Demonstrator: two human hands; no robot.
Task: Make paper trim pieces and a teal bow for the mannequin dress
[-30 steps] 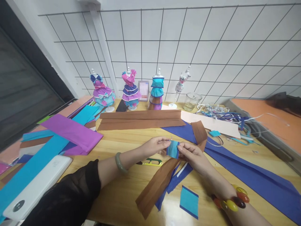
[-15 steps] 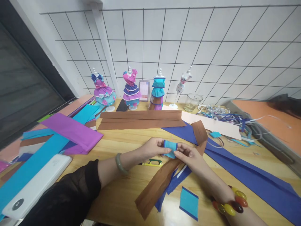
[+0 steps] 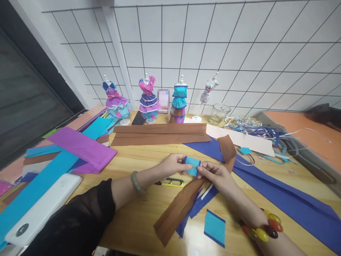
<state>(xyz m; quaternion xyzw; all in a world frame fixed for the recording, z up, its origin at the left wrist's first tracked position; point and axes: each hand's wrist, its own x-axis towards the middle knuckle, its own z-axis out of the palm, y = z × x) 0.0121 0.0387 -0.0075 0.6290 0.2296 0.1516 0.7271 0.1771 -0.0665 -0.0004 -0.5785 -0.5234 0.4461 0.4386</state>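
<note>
Between my two hands is a small light-blue crepe paper piece (image 3: 192, 170) with dark blue edges. My left hand (image 3: 178, 164) pinches its left side, thumb on top. My right hand (image 3: 214, 173) grips its right edge between thumb and fingers. Under my right hand runs a brown crepe paper strip (image 3: 181, 209), lying over dark blue scraps (image 3: 204, 204). A second light-blue piece with dark blue edges (image 3: 214, 228) lies flat on the table, nearer to me. Yellow-green thread snips (image 3: 173, 182) rest beside my left hand.
Mini dress forms in paper dresses (image 3: 148, 99) line the back, with a bare form (image 3: 209, 90) and a glass (image 3: 220, 113). Folded brown paper (image 3: 160, 135) lies before them. Purple paper (image 3: 82, 147) and a white device (image 3: 44, 209) are left; a long blue strip (image 3: 282, 192) is right.
The light-blue piece has tilted slightly between my hands, and my fingers have shifted a little on it. The things on the table lie as before.
</note>
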